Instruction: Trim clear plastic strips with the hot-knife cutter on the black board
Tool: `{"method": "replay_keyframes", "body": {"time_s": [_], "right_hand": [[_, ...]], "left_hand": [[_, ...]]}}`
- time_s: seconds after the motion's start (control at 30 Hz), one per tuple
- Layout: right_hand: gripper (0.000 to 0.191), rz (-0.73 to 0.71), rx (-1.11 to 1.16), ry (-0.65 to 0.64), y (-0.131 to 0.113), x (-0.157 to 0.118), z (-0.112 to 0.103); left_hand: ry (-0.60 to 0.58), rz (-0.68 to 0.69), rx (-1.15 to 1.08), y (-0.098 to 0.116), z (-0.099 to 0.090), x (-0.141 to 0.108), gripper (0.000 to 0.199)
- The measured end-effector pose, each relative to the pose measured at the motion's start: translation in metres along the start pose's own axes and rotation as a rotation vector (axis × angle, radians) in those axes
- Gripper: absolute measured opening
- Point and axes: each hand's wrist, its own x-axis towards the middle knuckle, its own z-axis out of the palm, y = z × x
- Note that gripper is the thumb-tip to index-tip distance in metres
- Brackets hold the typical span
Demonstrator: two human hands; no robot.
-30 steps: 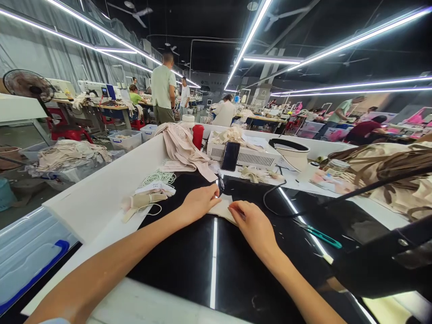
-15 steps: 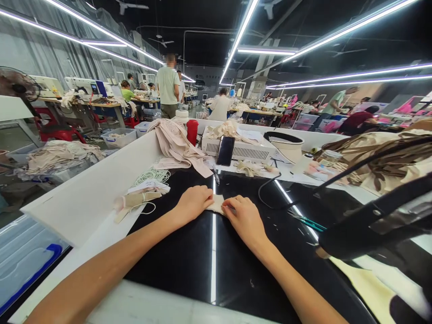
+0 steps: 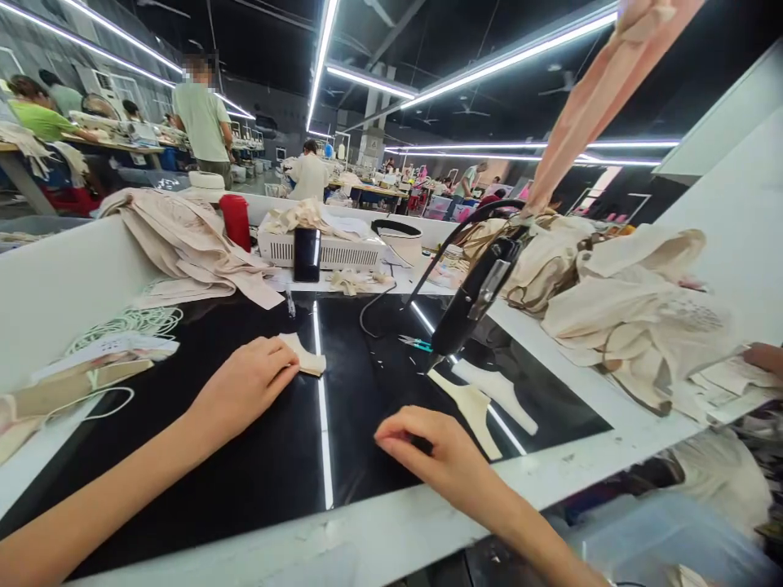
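On the glossy black work surface, my left hand is closed over the left end of a small cream fabric piece that looks layered. My right hand hovers over the front of the surface, fingers curled and thumb and fingertips together, with nothing showing between them. Just beyond it lie a pale yellow shaped piece and a white shaped piece. A black corded tool hangs tip-down above these pieces. Teal thread snips rest left of its tip.
Beige fabric, a red cone and a phone against a white box line the back. Pale green cord lies left. A fabric heap fills the right, with another person's hand at its edge.
My view has swung right. My right hand has let go of the cream piece and moved right and nearer to me; my left hand stays on it.
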Motion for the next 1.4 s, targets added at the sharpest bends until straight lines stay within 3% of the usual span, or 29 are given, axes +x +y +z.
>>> {"method": "replay_keyframes", "body": {"time_s": [0.17, 0.27, 0.43, 0.63, 0.73, 0.87, 1.13, 1.4], "right_hand": [[0.029, 0.255, -0.059, 0.221, 0.056, -0.050, -0.057], [0.032, 0.334, -0.091, 0.278, 0.081, -0.067, -0.075], [0.034, 0.347, -0.086, 0.234, 0.096, -0.076, -0.069], [0.035, 0.324, -0.060, 0.242, 0.097, -0.074, -0.057], [0.036, 0.318, -0.034, 0.234, 0.096, -0.075, -0.057], [0.036, 0.320, -0.006, 0.227, 0.094, -0.076, -0.058], [0.033, 0.342, 0.033, 0.237, 0.093, -0.075, -0.055], [0.033, 0.360, 0.075, 0.309, 0.089, -0.071, -0.057]], "left_hand": [[-0.105, 0.128, -0.068, 0.054, 0.019, -0.002, 0.027], [-0.179, 0.214, -0.082, 0.089, 0.029, -0.001, 0.024], [-0.301, 0.309, -0.131, 0.140, 0.044, 0.003, 0.020], [-0.387, 0.389, -0.102, 0.181, 0.059, 0.017, 0.015], [-0.383, 0.467, -0.021, 0.194, 0.066, 0.026, 0.020], [-0.322, 0.401, 0.022, 0.203, 0.074, 0.033, 0.017], [-0.244, 0.346, 0.022, 0.205, 0.091, 0.034, 0.025], [-0.255, 0.314, 0.033, 0.207, 0.101, 0.034, 0.031]]}}
